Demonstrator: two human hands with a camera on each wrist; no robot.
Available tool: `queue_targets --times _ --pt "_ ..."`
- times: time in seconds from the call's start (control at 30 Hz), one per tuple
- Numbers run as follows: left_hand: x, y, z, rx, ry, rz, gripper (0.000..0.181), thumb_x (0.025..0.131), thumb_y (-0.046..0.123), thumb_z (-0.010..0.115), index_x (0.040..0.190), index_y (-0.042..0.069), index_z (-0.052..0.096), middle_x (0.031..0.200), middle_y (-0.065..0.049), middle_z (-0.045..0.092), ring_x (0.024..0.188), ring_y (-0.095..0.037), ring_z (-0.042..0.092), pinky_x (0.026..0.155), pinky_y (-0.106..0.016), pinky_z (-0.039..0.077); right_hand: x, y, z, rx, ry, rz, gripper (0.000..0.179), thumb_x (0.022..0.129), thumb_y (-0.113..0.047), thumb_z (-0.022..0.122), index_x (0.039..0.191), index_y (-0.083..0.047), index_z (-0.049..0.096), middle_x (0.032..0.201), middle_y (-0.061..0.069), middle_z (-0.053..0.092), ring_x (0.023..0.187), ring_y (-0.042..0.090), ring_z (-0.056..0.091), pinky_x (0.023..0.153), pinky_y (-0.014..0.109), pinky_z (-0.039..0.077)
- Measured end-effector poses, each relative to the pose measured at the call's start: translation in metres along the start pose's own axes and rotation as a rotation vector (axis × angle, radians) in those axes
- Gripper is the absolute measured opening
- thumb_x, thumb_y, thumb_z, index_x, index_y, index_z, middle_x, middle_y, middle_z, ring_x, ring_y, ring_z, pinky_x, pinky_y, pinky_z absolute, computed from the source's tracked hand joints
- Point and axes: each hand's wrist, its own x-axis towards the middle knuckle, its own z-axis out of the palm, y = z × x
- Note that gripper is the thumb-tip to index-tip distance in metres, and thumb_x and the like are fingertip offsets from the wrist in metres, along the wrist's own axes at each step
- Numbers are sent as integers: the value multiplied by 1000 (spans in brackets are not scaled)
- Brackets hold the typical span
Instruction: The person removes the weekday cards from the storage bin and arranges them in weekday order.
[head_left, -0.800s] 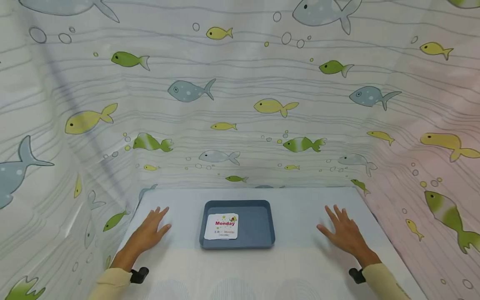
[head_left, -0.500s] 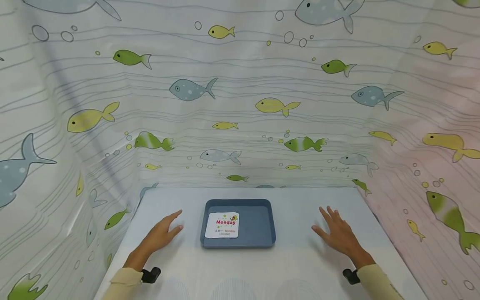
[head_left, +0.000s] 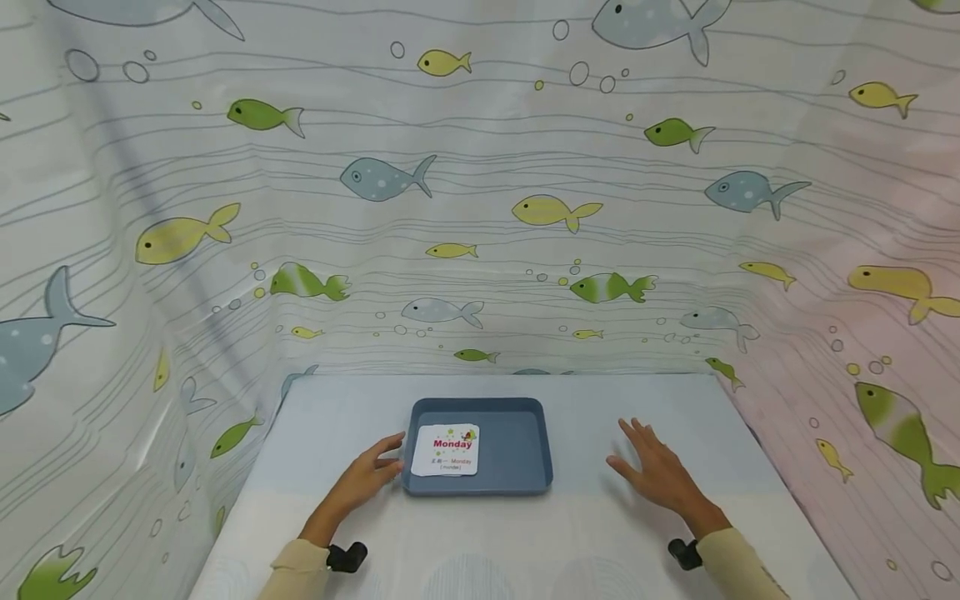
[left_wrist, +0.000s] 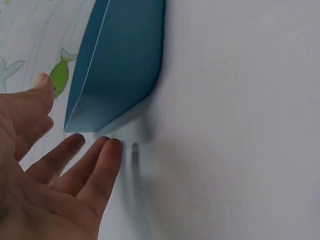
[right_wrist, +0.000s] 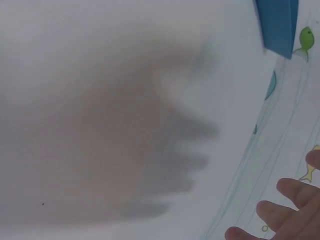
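Note:
A blue-grey tray [head_left: 513, 454] lies on the white table, with a small stack of white cards [head_left: 444, 454] in its left part; the top card reads "Monday". My left hand [head_left: 367, 477] is at the tray's left side, fingers spread and slightly bent. In the left wrist view, the fingertips of the left hand [left_wrist: 65, 180] are close to a corner of the tray [left_wrist: 120, 60]; whether they touch it I cannot tell. Over the table to the right of the tray, my right hand [head_left: 658, 468] is spread and holds nothing. The right wrist view catches only some of its fingers [right_wrist: 295, 192].
The white table [head_left: 585, 533] has a pale blue band at its far half. Fish-printed curtains [head_left: 480, 167] rise behind it and on both sides. A small black wrist camera [head_left: 347, 557] sits on the left wrist, another black camera [head_left: 684, 553] on the right.
My left hand has moved right, from the table's left part to the tray's left side. My right hand has come a little left toward the tray. Tray and cards stay put.

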Motion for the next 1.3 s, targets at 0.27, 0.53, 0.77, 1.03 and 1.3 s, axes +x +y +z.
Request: queue_targets --times 0.27,0.53,0.77,1.03,1.3 --pt "3 1 8 -60 -32 25 61 96 20 67 151 12 44 155 -19 43 131 -44 55 98 -51 55 2 -6 4 103 -57 -1 85 95 -64 52 158 -12 28 163 25 25 148 51 21 110 76 26" --pt "6 2 11 -22 17 52 57 95 12 67 148 6 48 152 -23 46 126 -45 58 99 -49 54 6 -20 9 203 -85 -33 71 101 -44 56 157 -9 31 162 23 29 148 45 28 116 67 27" --pt "6 1 14 16 35 4 55 96 16 66 149 11 49 152 -18 48 133 -42 52 109 -55 45 6 -34 12 226 -120 -26 66 102 -42 55 156 -11 34 161 19 34 147 42 33 117 64 30" --pt "5 3 13 11 20 -11 56 98 21 63 151 15 45 156 -14 44 144 -40 39 114 -55 39 10 -52 15 249 -125 -65 63 102 -45 54 154 -12 39 158 13 41 145 38 39 116 61 34" --pt "4 1 17 -9 21 -43 57 98 19 62 152 15 44 157 -13 42 144 -40 39 110 -53 44 10 -72 20 286 -161 -92 59 102 -38 57 153 -14 41 157 8 43 146 32 40 117 56 36"
